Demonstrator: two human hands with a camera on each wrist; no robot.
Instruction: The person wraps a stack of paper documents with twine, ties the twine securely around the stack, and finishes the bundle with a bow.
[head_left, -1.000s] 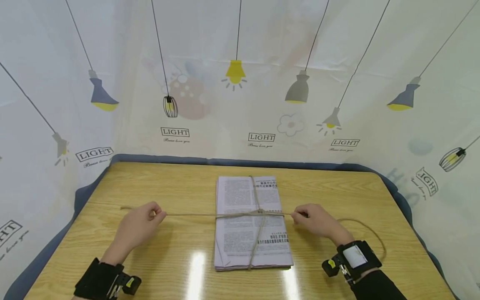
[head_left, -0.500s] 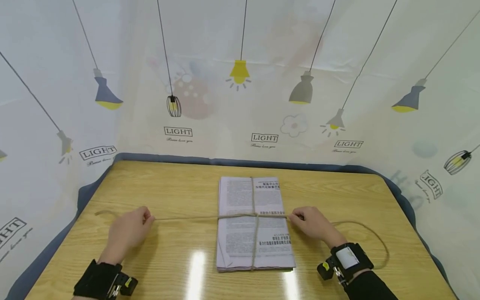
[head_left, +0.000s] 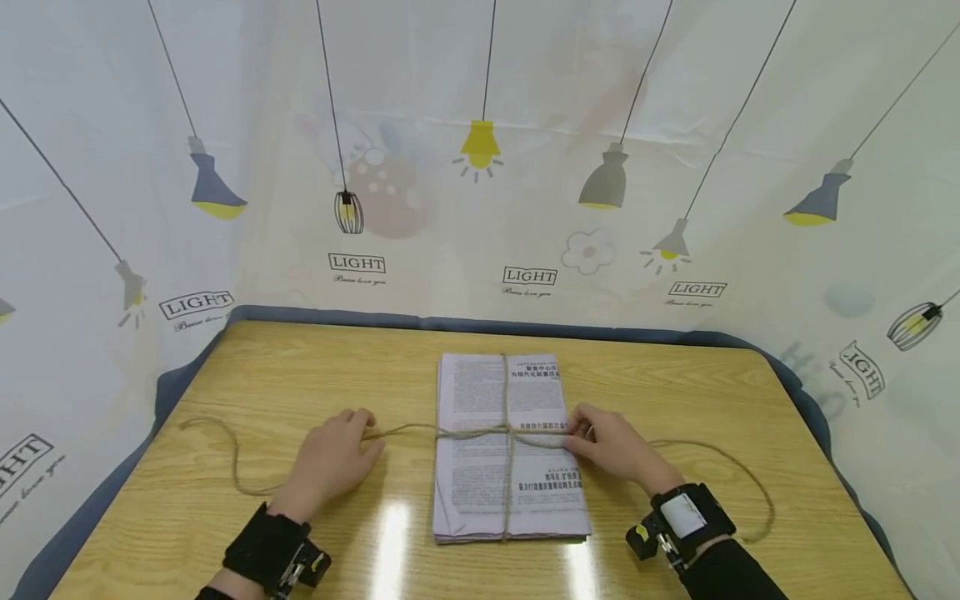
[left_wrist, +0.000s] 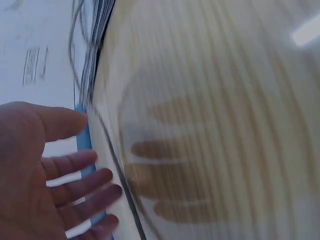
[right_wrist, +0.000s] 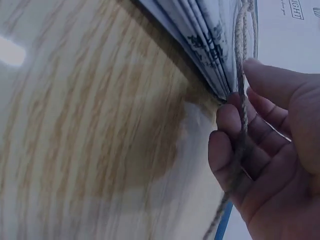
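Observation:
A stack of folded newspapers (head_left: 472,492) lies mid-table with a thin tan rope (head_left: 507,492) crossing it lengthwise and widthwise. Where the strands meet, the rope is twisted on top. My left hand (head_left: 333,457) is left of the stack, its fingers spread and loosely bent. In the left wrist view the rope (left_wrist: 115,160) passes beside these fingertips, not gripped. At the stack's right edge my right hand (head_left: 618,447) holds the other rope end. The right wrist view shows that rope (right_wrist: 244,100) running between the thumb and the curled fingers (right_wrist: 220,147).
The wooden table (head_left: 330,358) has a blue-grey border of cloth (head_left: 405,320) along its far edge. One loose rope tail curves across the left of the table, another on the right. A curtain (head_left: 450,225) printed with lamps hangs behind.
The left hand has let go of its rope end and moved right, toward the stack. That tail now lies slack in a curve. The right hand has shifted slightly left, and its strand has slackened.

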